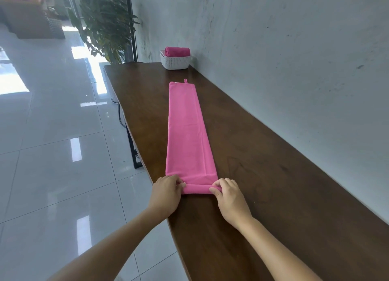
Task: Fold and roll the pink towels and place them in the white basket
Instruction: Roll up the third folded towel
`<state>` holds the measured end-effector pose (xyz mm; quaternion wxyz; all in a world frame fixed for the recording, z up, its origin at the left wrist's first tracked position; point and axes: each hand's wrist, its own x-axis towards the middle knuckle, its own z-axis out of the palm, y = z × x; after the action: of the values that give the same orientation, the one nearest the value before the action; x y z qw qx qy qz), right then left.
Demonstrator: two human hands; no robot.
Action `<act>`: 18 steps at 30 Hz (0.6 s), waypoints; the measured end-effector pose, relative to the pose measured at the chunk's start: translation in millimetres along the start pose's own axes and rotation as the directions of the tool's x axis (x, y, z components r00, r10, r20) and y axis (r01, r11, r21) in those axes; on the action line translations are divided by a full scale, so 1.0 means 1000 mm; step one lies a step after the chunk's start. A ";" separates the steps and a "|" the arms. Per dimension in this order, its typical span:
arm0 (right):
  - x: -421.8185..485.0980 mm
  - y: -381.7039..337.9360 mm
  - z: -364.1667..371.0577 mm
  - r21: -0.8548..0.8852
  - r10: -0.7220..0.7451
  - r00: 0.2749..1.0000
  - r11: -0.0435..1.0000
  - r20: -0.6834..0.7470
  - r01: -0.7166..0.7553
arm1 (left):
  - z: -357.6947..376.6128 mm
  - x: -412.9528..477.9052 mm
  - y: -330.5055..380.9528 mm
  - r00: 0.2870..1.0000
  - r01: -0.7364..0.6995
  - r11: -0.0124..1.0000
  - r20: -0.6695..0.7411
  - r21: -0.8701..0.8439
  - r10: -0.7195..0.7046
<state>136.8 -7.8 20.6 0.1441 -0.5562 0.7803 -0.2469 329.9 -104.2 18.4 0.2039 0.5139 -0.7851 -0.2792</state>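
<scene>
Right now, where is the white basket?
In the head view, the white basket stands at the far end of the wooden table, beside the wall on its right, beyond the long pink towel, holding a rolled pink towel.

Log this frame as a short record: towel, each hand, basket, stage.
towel: pink towel folded into a long strip on the wooden table, near end rolled slightly
left hand: grips the roll's left end
right hand: grips the roll's right end
basket: white basket at the table's far end, one rolled towel inside
stage: rolling barely begun
</scene>
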 end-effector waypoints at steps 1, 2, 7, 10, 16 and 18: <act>0.001 -0.002 -0.001 0.039 0.043 0.999 0.998 0.020 -0.043 | -0.001 -0.002 0.000 1.000 0.020 0.999 -0.007 -0.032 -0.020; 0.003 -0.005 -0.002 0.080 0.089 0.995 0.993 0.035 -0.091 | -0.003 -0.005 0.001 0.999 0.030 0.998 -0.029 -0.058 -0.032; 0.017 -0.013 -0.002 0.195 0.261 0.963 0.943 0.064 -0.268 | 0.005 -0.018 -0.009 0.923 -0.248 0.955 -0.258 0.163 0.284; 0.022 -0.015 0.006 0.183 0.256 0.966 0.952 -0.048 -0.243 | 0.010 -0.017 -0.023 0.852 -0.378 0.885 -0.272 0.272 0.447; 0.012 -0.011 0.020 -0.160 -0.134 0.937 0.983 -0.321 0.086 | 0.007 -0.007 -0.035 0.814 -0.461 0.803 -0.180 0.379 0.552; 0.008 -0.002 0.022 -0.247 -0.263 0.912 0.950 -0.313 0.190 | 0.005 -0.004 -0.031 0.829 -0.449 0.823 -0.181 0.347 0.528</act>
<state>146.6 -21.0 4.3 -0.0833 -0.6040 0.7450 -0.2706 349.5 -109.4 -5.5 0.2963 0.3505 -0.8881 -0.0263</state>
